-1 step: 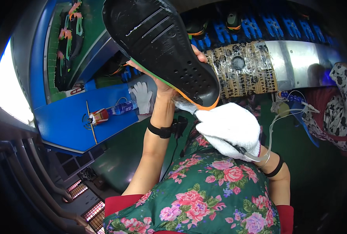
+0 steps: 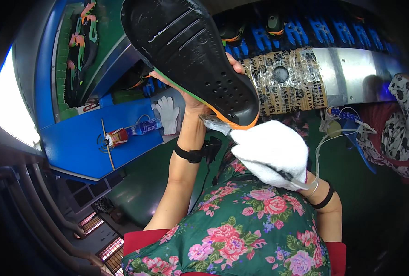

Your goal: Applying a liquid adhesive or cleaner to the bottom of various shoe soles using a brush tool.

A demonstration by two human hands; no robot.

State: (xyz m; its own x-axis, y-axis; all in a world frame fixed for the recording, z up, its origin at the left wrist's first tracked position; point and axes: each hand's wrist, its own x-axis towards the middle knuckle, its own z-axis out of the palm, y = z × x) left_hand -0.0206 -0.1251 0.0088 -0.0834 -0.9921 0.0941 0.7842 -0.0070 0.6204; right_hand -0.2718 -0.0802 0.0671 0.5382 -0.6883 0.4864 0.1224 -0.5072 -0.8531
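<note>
My bare left hand (image 2: 194, 102) grips a black shoe sole (image 2: 186, 55) from behind; most of its fingers are hidden, with fingertips showing at the far right edge. Several small holes and slots mark the black face of the sole, and its side edge is orange and green. My right hand (image 2: 271, 154), in a white knit glove, is closed around a brush (image 2: 217, 125). The brush's bristles lie against the orange edge at the near end of the sole. A thin clear tube (image 2: 322, 152) runs off from the gloved hand.
On the left stands a blue table (image 2: 75, 147) with a blue-labelled bottle (image 2: 144, 127) and a white glove (image 2: 167, 112). Shoes on blue racks (image 2: 322, 30) line the back. A taped cardboard strip (image 2: 282, 99) covers a metal ledge (image 2: 351, 76). Patterned cloth (image 2: 397, 138) hangs at right.
The brush's bristles have shifted slightly left along the orange edge, and the gloved right hand moved a little with them. The left hand and the shoe sole stay put.
</note>
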